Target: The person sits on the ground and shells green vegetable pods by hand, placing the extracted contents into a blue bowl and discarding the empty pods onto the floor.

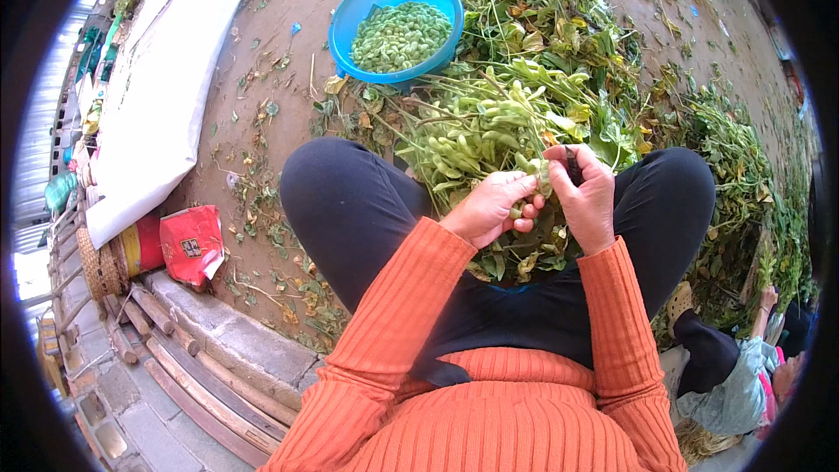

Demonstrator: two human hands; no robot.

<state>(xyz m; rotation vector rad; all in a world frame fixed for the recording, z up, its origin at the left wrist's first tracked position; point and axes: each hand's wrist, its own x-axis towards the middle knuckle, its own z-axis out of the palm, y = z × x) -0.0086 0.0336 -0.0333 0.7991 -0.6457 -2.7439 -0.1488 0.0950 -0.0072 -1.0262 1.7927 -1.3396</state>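
Between the knees, my left hand [501, 206] is closed around green bean pods [518, 211], thumb and fingertips pinching one. Touching it from the right is my right hand [581, 190], its fingers on a pod [543, 174] at the left hand's fingertips. A small dark object [572, 162] lies against the right index finger; its kind is unclear. Just beyond both hands lies a pile of cut bean plants [482, 124] with plump pods. A blue plastic basin [339, 29] holding shelled green beans [403, 38] stands past the pile, to the left.
More leafy stalks [550, 19] lie behind the pile, others [731, 144] at right. A white sheet [164, 78], a red bag [191, 244] and wooden poles [203, 393] beside concrete blocks [216, 321] are at left. Another person [727, 373] sits at lower right, a hand on stalks.
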